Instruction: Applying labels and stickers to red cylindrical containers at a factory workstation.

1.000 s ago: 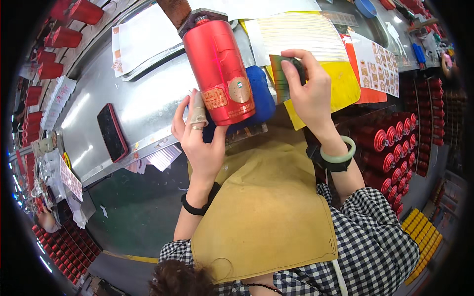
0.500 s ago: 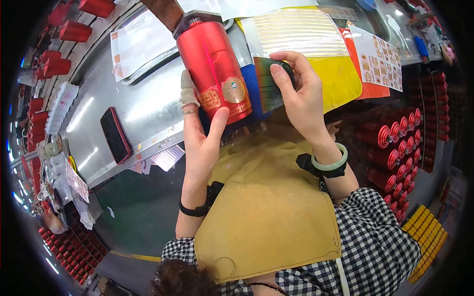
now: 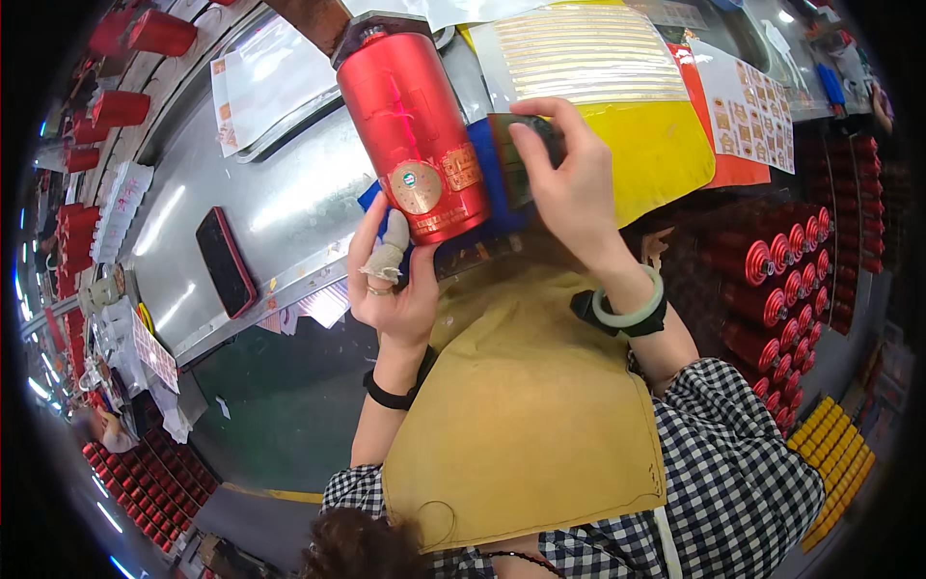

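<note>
Left hand [image 3: 400,289] grip wrapped round the base of a red metal canister [image 3: 415,135], tilted above the steel desk [image 3: 270,203]. Right hand [image 3: 569,183] grip pinches a dark label strip [image 3: 511,159] beside the canister, over a yellow sheet [image 3: 656,145].

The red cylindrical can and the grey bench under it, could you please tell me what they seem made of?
The red cylindrical can, steadied by the left hand, looks like glossy lacquered metal, though coated card is possible: streaky highlights run down it. The grey bench looks like brushed sheet steel, mirroring lamps.
</note>
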Available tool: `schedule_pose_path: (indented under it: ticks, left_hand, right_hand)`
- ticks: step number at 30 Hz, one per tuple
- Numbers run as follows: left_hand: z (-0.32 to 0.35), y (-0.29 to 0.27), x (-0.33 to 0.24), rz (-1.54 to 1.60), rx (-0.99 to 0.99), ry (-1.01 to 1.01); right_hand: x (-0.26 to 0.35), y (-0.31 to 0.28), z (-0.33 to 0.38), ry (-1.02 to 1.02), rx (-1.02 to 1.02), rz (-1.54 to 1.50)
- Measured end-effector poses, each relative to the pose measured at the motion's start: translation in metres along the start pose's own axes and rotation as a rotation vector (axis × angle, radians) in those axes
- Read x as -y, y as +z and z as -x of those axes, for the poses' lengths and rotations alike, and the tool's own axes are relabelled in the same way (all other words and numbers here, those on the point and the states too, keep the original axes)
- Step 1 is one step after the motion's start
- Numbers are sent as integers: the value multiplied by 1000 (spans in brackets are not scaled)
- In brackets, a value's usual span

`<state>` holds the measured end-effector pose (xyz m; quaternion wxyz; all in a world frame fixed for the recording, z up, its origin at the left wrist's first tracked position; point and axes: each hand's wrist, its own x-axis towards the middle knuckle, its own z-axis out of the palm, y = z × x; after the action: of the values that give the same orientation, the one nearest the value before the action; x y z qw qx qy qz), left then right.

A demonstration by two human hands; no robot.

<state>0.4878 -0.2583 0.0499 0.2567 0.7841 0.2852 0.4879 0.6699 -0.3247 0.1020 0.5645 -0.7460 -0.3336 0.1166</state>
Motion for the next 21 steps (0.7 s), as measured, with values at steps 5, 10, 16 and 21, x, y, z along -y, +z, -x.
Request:
schedule_pose_path:
  ticks: [5, 10, 16, 21]
  left_hand:
    - [1, 7, -5, -169, 22, 150]
    - [-2, 16, -22, -325, 181, 20]
    - [-5, 16, -13, -307, -67, 259]
    - [4, 3, -7, -212, -54, 79]
  right_hand:
    - [-27, -16, -3, 1, -26, -60]
    - [-24, -17, 0, 16, -11, -104]
    - [-21, -33, -7, 39, -61, -132]
    - [-24, -38, -7, 34, 10, -145]
